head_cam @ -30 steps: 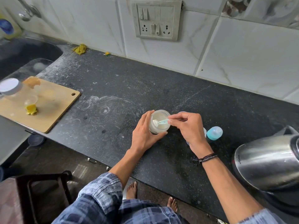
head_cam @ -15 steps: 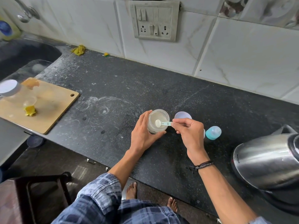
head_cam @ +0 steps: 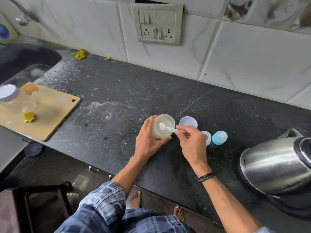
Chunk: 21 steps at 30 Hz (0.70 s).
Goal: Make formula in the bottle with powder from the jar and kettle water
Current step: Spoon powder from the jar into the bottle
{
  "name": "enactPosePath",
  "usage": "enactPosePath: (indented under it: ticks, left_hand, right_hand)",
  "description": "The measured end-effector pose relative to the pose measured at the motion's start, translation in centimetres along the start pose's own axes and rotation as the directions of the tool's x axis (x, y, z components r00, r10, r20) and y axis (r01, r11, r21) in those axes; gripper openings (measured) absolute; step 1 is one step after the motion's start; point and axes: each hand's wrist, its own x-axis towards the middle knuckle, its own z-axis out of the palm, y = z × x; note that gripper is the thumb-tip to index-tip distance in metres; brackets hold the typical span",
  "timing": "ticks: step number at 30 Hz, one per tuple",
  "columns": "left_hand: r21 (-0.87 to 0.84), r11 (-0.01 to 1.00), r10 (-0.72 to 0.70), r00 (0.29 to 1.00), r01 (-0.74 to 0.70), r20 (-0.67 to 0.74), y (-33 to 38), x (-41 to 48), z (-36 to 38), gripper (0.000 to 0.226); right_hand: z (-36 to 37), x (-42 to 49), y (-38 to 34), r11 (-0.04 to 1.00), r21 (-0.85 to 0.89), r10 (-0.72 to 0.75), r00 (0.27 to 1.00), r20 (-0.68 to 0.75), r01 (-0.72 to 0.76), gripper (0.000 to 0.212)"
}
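Black speckled tabletop (head_cam: 117,84), frame centre: left hand (head_cam: 148,140) grips jar (head_cam: 163,126), right hand (head_cam: 191,142) pinches loaded scoop (head_cam: 168,128); scooping step, next carry level to the bottle (head_cam: 206,137).

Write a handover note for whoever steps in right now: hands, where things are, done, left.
Left hand: grip around the open jar, steadying it on the counter.
Right hand: pinching the scoop handle; bowl is heaped with powder, over the jar mouth.
Jar lid lies just behind the right hand. Bottle is right of that hand, partly hidden; its teal cap lies beside it. Kettle is at far right.
Done: jar open, scoop loaded.
Left: tip powder into bottle, add kettle water, cap it and mix.
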Motion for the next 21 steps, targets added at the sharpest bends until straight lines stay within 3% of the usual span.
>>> enactPosePath:
  ticks: [3, 8, 14, 21]
  left_hand:
    - [-0.007, 1.000, -0.007, 1.000, 0.007, 0.000, 0.06, 0.08, -0.14, 0.096]
    - [-0.005, 1.000, -0.014, 1.000, 0.014, 0.008, 0.20, 0.15, -0.14, 0.096]
    - [-0.015, 1.000, -0.027, 1.000, 0.027, 0.013, 0.34, 0.22, -0.21, 0.097]
    - [-0.083, 0.983, -0.161, 0.986, 0.164, 0.034, 0.83, 0.67, -0.10, 0.093]
  right_hand:
    - [0.22, -0.14, 0.08, 1.000, 0.010, 0.004, 1.000, -0.009, -0.004, 0.013]
    - [0.26, -0.14, -0.03, 0.980, 0.150, 0.138, 0.990, -0.021, -0.133, 0.013]
    - [0.46, -0.26, -0.28, 0.979, 0.125, 0.165, 0.986, 0.000, -0.164, 0.013]
    - [0.33, 0.02, -0.65, 0.844, 0.405, 0.371, 0.928, 0.028, -0.350, 0.021]
